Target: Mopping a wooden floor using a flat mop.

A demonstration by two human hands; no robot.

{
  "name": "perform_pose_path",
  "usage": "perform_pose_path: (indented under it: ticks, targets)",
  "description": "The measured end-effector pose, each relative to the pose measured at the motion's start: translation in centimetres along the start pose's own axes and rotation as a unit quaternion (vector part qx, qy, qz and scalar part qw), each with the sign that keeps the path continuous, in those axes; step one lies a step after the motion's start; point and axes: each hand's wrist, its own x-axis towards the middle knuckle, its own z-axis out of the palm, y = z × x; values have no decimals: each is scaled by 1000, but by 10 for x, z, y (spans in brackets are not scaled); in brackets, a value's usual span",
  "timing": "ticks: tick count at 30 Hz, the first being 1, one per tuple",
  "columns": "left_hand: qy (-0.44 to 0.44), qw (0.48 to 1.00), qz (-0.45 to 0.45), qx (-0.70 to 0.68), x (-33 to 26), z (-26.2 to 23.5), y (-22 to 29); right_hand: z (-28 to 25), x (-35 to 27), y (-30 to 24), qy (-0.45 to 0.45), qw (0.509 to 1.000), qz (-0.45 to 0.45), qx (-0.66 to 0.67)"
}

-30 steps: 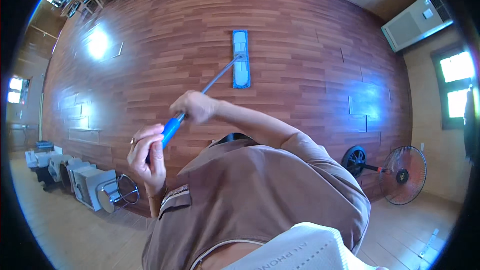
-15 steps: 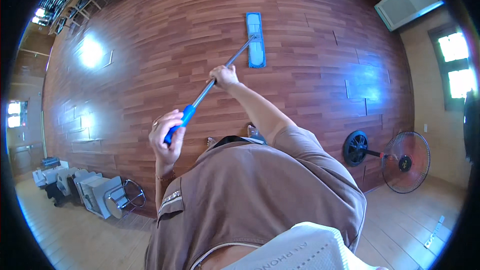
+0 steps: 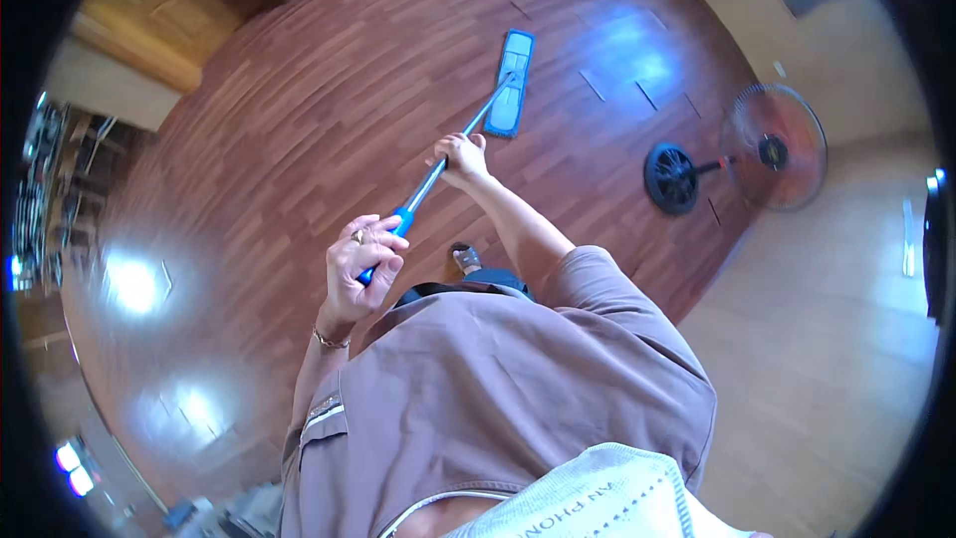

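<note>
A flat mop with a light blue head (image 3: 505,110) rests on the wood-patterned floor (image 3: 329,120) ahead of me. Its metal pole slants back toward my body and ends in a blue grip (image 3: 402,223). My left hand (image 3: 360,264) is closed round that grip, with a ring on a finger and a bracelet at the wrist. Farther up the pole, my right hand (image 3: 462,157) wraps the metal part, its arm stretched forward. One of my feet, in a sandal (image 3: 465,257), shows below the pole.
A standing fan (image 3: 773,151) with a round black base (image 3: 671,179) is at the right, near the wall. Wooden chairs (image 3: 85,174) and shelving line the far left. A wooden door (image 3: 169,15) is at the upper left. Blurred grey items (image 3: 249,513) lie at the lower left.
My view has turned to the right, so the fan sits higher and the door has come in at the upper left. Both hands still hold the mop, whose head now tilts slightly.
</note>
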Motion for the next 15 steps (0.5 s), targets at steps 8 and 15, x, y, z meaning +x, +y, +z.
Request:
perform_pose_path:
  ticks: [8,15]
  targets:
    - [-158,976,120,-85,49,-12,35,-69,-96,-6,155,983,101,16]
    - [-252,931,151,-215,91,6,59,-130,-177,-26,225,959,174,-19]
